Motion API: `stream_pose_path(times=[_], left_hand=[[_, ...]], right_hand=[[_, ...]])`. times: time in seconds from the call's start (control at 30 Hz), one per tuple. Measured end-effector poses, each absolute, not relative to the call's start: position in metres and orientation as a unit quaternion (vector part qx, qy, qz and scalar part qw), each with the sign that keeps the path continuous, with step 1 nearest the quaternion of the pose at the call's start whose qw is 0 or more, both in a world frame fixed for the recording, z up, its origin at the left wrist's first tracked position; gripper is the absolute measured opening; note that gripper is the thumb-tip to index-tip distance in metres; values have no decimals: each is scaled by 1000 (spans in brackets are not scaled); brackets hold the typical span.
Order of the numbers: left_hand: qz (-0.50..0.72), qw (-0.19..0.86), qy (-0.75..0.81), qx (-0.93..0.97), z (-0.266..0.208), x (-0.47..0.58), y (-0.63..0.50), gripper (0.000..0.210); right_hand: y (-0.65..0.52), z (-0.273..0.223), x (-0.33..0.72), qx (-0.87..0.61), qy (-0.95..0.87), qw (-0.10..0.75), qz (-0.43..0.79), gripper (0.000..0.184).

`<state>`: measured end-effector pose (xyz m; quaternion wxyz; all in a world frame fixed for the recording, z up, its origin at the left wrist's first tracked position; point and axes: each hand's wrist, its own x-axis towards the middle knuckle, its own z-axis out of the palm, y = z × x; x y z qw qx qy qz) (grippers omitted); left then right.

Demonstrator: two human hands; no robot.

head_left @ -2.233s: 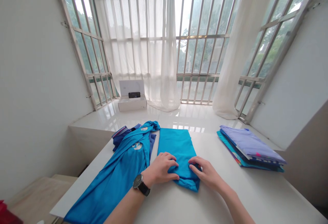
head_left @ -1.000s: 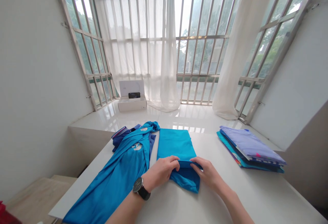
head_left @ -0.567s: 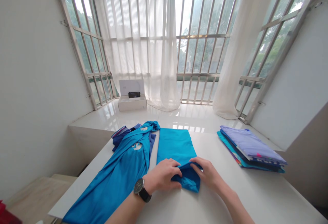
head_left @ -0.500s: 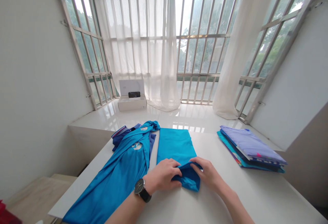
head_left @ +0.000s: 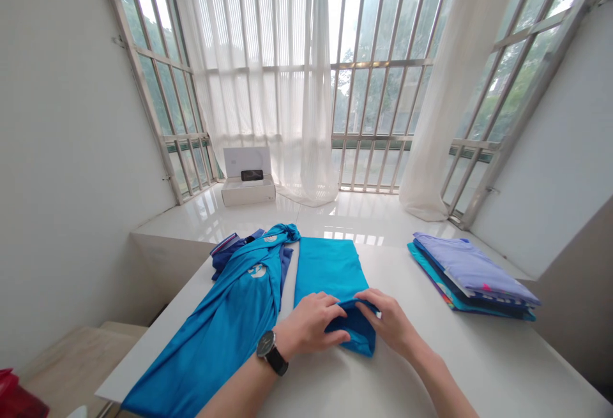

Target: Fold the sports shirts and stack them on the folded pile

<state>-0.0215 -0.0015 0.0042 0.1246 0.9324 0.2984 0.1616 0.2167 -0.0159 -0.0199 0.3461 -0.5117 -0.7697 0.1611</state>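
Observation:
A folded bright-blue shirt [head_left: 330, 265] lies flat on the white table in front of me. Its near end is lifted into a fold, with a darker inner side showing. My left hand [head_left: 316, 322], with a black watch [head_left: 271, 351] on the wrist, has its fingers curled over the left part of that fold, the thumb lower down. At the fold's right side, my right hand [head_left: 385, 319] pinches the cloth edge between thumb and fingers. Left of it, a long loose blue garment [head_left: 215, 335] with white prints stretches toward the table's near left corner.
Dark blue clothing [head_left: 232, 253] sits partly under the loose garment. A stack of folded clothes [head_left: 474, 274], lilac on top, lies at the right. On the ledge behind, a white box [head_left: 248, 194] holds up a phone [head_left: 251, 175]. Something red [head_left: 19, 395] shows at lower left.
My left hand has shifted slightly right and its thumb has spread further from the fingers. The right hand keeps its pinch on the fold. The view has moved a little.

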Motion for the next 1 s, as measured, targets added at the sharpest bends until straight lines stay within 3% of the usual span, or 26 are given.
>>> stream_pose_path(times=[0.2,0.4,0.63,1.0], left_hand=[[176,123,318,924,-4,-13,3,22],[232,194,328,895,-13,-14,10,25],[279,255,361,852,-17,-12,18,24],[224,201,386,872,-17,-8,20,33]], right_hand=[[-21,-12,213,-504,-766,397,43,17],[-41,17,206,-479,-801,292,211,14],[-50,23,204,-487,-792,217,297,54],[-53,16,192,-509,-822,136,217,30]])
